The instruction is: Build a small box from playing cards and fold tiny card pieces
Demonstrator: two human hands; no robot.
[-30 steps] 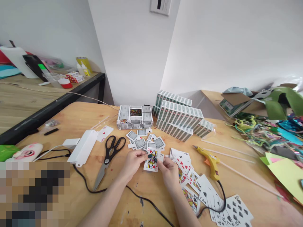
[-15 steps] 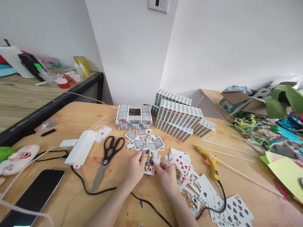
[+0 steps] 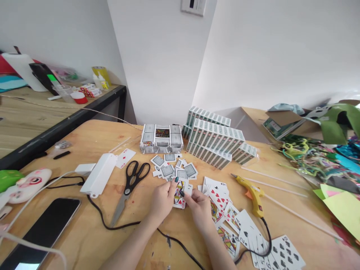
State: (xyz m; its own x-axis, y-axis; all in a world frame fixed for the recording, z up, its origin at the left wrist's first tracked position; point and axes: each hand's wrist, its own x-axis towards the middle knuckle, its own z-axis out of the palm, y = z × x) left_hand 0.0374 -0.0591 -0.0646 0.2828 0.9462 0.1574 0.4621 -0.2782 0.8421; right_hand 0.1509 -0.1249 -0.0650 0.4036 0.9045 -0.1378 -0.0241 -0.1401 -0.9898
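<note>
The left hand (image 3: 163, 198) and right hand (image 3: 199, 206) pinch at least two playing cards (image 3: 179, 197). One card-covered box (image 3: 176, 138) stands near the table's (image 3: 97, 138) far edge.

Head view — forward and down, over tabletop (image 3: 92, 240)

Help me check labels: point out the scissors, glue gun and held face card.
Scissors (image 3: 127, 191), head view: the pivot.
Glue gun (image 3: 253, 194), head view: its yellow body.
Held face card (image 3: 178, 191), head view: its printed figure.
</note>
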